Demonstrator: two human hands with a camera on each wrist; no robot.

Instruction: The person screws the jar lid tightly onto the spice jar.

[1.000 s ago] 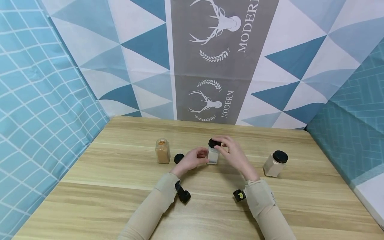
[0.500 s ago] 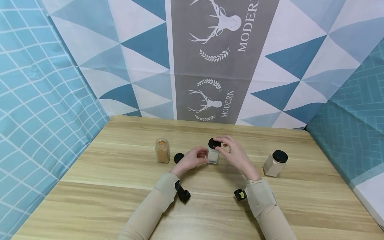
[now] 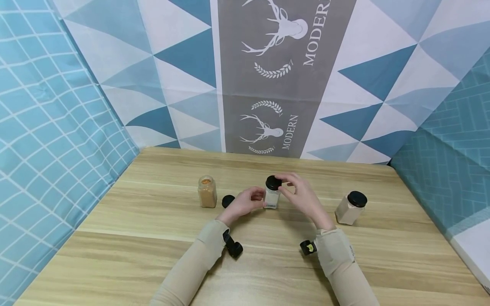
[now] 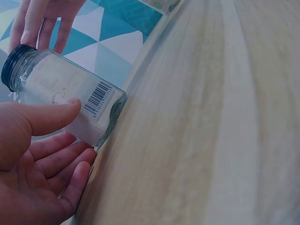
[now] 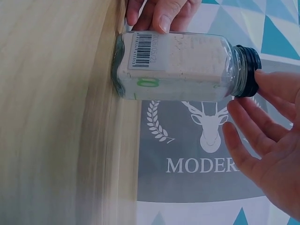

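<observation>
Middle jar [image 3: 272,199] stands upright on the table [image 3: 268,276], the left hand [image 3: 246,202] with fingers curved round its lower part, apparently to steady it, while the right hand [image 3: 300,195] pinches the black lid [image 3: 273,182] by its edge, likely for leverage

Two hands [image 3: 246,202] [image 3: 301,197], fingers curved inward
</observation>
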